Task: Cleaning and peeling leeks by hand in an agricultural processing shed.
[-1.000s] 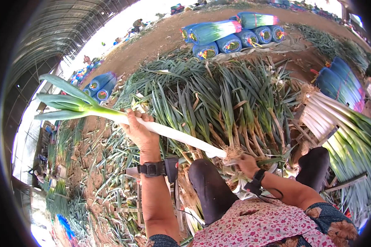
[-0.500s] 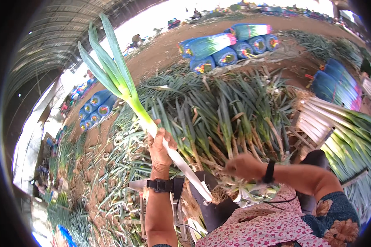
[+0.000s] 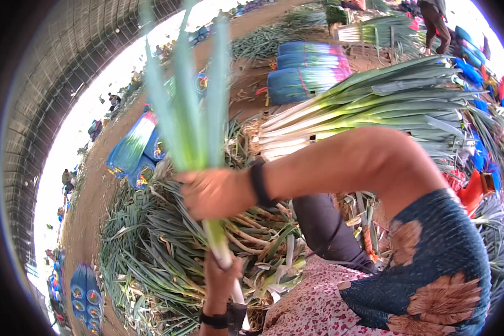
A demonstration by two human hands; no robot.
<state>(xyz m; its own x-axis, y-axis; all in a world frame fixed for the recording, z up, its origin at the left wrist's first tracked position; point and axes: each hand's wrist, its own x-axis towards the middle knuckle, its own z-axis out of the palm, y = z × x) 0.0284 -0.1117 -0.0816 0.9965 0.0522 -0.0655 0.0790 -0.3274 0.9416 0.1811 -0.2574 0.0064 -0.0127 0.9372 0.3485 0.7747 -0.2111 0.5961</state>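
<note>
A long leek [image 3: 193, 131] stands nearly upright in front of me, its green leaves fanning upward and smeared by motion. My right hand [image 3: 215, 193] wraps round it where the leaves meet the stem. Lower down, my left hand [image 3: 221, 280] is closed round the white stem, part of which shows below that hand. Behind both hands lies a heap of untrimmed leeks [image 3: 162, 241] with brownish stems. To the right, cleaned leeks [image 3: 341, 120] with white stems are stacked sideways, their roots toward the heap; my right forearm passes in front of that stack.
Blue-wrapped leek bundles [image 3: 305, 75] lie beyond the stack, and more wrapped bundles [image 3: 134, 148] sit at the left. Another person [image 3: 435, 25] stands at the far right. My dark-clad knee [image 3: 327, 224] is beside the heap.
The view has swung to the right. My right hand, formerly off the leek and over the heap, now grips its upper stem. My left hand still holds the leek, which is now more upright.
</note>
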